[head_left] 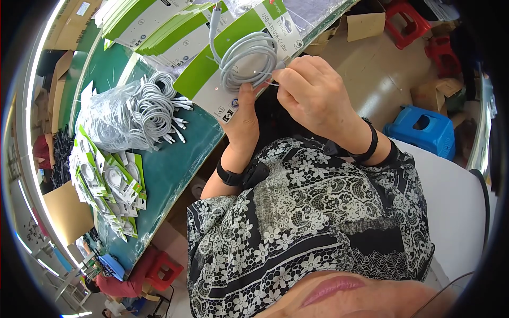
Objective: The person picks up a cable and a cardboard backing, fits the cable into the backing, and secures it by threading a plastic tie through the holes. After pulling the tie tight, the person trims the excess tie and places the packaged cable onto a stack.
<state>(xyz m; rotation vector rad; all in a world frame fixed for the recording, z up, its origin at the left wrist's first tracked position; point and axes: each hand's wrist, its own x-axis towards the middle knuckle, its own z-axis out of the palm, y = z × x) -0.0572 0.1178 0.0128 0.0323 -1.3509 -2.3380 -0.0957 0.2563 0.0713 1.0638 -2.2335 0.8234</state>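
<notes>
A white and green packaging card is tilted over the table's edge, with a coiled grey cable lying against its face. My left hand is closed on the card's lower edge, its thumb pressing on the bottom of the coil. One cable end with a connector sticks up past the card's upper left. At the coil's right side, my right hand is closed in a pinch on a thin white strand. The strand's far end is hidden behind the fingers and coil.
Stacked flat cards lie beyond my hands. On the green table are a plastic bag of coiled grey cables and a pile of carded cables. A blue stool and red stools stand right; people sit far left.
</notes>
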